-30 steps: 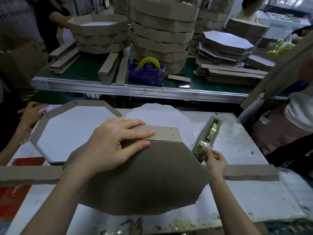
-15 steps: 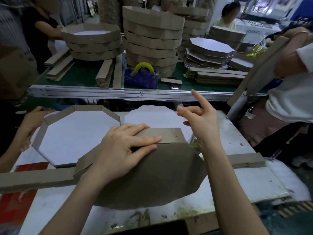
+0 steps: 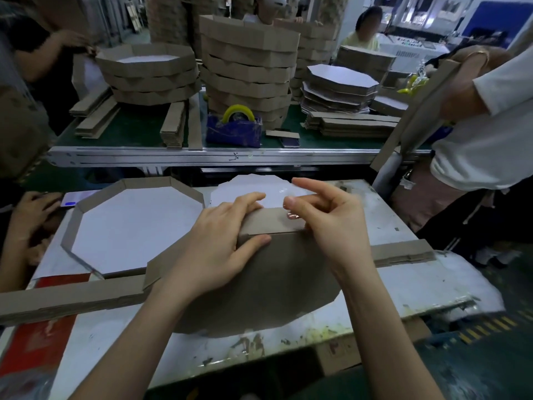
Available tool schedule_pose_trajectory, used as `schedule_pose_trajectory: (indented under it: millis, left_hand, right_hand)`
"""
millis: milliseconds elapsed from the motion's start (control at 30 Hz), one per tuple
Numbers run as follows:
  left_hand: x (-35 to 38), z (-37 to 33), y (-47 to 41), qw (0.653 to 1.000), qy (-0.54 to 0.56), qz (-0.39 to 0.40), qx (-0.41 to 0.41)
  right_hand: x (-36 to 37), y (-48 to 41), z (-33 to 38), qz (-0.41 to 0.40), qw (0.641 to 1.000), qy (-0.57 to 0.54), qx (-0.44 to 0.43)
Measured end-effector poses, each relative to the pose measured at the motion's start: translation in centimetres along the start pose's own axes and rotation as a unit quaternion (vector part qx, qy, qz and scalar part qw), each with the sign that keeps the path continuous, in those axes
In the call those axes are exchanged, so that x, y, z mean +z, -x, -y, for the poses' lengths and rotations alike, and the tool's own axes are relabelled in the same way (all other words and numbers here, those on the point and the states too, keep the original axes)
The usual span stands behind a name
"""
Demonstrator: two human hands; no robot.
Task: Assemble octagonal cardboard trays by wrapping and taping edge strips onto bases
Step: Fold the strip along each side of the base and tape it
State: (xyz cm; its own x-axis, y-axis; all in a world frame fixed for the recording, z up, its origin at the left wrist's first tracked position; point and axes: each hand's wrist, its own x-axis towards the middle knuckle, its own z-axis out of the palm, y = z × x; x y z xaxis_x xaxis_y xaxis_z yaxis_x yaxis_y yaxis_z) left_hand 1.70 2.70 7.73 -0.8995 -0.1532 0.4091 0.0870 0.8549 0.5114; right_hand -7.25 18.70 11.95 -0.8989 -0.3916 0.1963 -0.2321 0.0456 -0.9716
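Observation:
A brown octagonal base [image 3: 274, 287] stands tilted on the white worktable [image 3: 409, 287]. A long cardboard edge strip [image 3: 277, 222] is folded along its top edge, with its ends trailing left and right across the table. My left hand [image 3: 213, 246] presses the strip against the base, fingers over the top and thumb on the seam. My right hand [image 3: 331, 223] sits at the strip's right part, fingertips pinched at its upper edge on what looks like a glossy piece of clear tape [image 3: 292, 216].
An assembled tray [image 3: 69, 226] lies to the left, and a loose white base [image 3: 245, 189] lies behind my hands. Across the conveyor stand a blue tape dispenser [image 3: 235, 128], stacked trays [image 3: 248, 70], bases and strips. Another person's hand [image 3: 31, 209] is at left; a person [image 3: 476, 125] stands at right.
My right hand left the tape dispenser at the table's right, rose into the air, then came down onto the strip's top edge. My left hand has stayed put.

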Motion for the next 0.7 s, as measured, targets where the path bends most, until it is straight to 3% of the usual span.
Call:
schedule_pose_trajectory:
  millis: [533, 700]
  left_hand:
    - [0.1, -0.4, 0.8, 0.998, -0.031, -0.017, 0.056]
    - [-0.1, -0.6, 1.0, 0.994, -0.091, 0.001, 0.062]
  right_hand:
    - [0.4, 3.3, -0.9, 0.022, 0.996, -0.061, 0.064]
    - [0.5, 3.6, -1.3, 0.016, 0.994, -0.080, 0.075]
